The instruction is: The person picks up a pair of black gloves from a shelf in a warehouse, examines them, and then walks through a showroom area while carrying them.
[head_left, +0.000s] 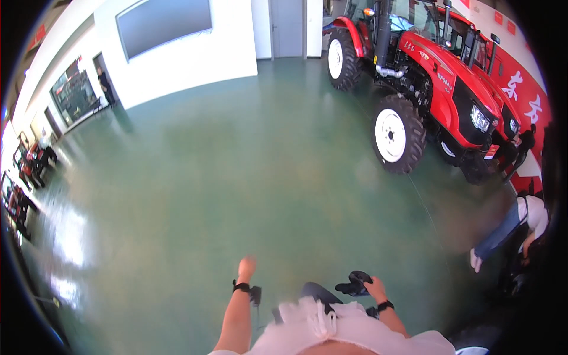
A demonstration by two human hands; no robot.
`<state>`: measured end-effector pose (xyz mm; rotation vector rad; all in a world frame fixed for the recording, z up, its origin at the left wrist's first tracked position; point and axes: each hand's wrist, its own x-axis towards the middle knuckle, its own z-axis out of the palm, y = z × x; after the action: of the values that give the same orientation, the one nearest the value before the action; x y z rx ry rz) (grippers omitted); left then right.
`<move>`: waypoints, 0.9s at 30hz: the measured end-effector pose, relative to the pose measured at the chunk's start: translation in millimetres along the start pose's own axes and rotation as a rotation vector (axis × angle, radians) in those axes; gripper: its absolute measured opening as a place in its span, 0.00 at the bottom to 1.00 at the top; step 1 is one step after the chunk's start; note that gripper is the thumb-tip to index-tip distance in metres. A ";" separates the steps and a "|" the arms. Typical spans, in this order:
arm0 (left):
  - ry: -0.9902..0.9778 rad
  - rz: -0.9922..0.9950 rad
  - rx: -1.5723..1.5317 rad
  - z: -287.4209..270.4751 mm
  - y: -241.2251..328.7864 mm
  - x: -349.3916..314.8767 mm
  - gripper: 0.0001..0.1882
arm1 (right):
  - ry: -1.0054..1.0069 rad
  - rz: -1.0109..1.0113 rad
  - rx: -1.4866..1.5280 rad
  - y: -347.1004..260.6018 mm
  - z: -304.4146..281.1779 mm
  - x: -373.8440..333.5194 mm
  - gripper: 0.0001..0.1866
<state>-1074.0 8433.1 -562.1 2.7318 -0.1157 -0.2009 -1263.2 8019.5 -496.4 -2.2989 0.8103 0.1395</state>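
Observation:
My left hand (247, 268) is stretched out ahead over the green floor, near no object; its fingers are smeared, so I cannot tell whether they are closed. A black strap (241, 286) circles that wrist, with a small dark box (255, 296) beside it. On the other side, my right hand (375, 289) is closed around one end of a black, soft-looking bundle (354, 284) with rounded lobes; its exact kind is unclear. The right wrist also wears a black band (385, 306).
A red tractor (438, 83) with large white-rimmed wheels stands ahead right. At the right, a person (503, 231) in blue trousers bends over. More tractors (29, 160) stand far left. A large screen (164, 26) hangs on the white wall beside a grey door (288, 29).

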 end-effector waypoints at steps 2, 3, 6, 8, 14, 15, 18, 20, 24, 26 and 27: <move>0.176 -0.020 -0.259 -65.2 65.1 59.4 0.12 | 0.002 0.010 0.004 -16.3 -0.1 20.2 0.18; 0.193 0.023 -0.478 -90.1 96.2 84.1 0.12 | 0.014 0.012 -0.026 -13.5 1.3 26.0 0.18; 0.256 0.186 -0.584 -122.1 157.1 100.2 0.12 | -0.178 0.157 -0.106 25.2 7.7 54.3 0.21; 0.281 0.281 -0.406 -124.7 158.7 106.3 0.12 | -0.297 0.204 -0.299 36.1 12.1 72.8 0.24; 0.251 -0.617 -0.271 33.2 -29.4 -6.5 0.13 | -0.089 0.144 -0.313 -2.0 45.7 158.2 0.17; 0.125 -0.793 -0.202 48.6 -57.3 -45.8 0.12 | -0.329 0.010 -0.257 -65.6 18.4 165.3 0.18; -0.326 -1.091 -0.064 60.3 -74.8 -120.7 0.10 | -0.032 -0.218 -0.217 -106.2 26.4 227.8 0.17; -0.491 -1.142 -0.027 60.4 -68.7 -125.4 0.09 | 0.031 -0.279 -0.110 -153.5 14.6 266.0 0.17; -0.641 -1.069 0.005 66.1 -63.7 -58.2 0.07 | 0.132 -0.318 0.000 -203.5 1.5 328.0 0.15; -0.628 -0.955 0.034 71.4 -67.6 12.8 0.06 | 0.189 -0.236 0.003 -214.1 0.5 352.6 0.15; -0.611 -0.861 0.076 72.6 -69.0 50.3 0.05 | 0.188 -0.209 0.005 -204.4 6.4 363.7 0.15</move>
<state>-1032.1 8463.2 -661.6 2.5100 0.9046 -1.2650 -851.3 7953.0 -496.4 -2.4000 0.6549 -0.1742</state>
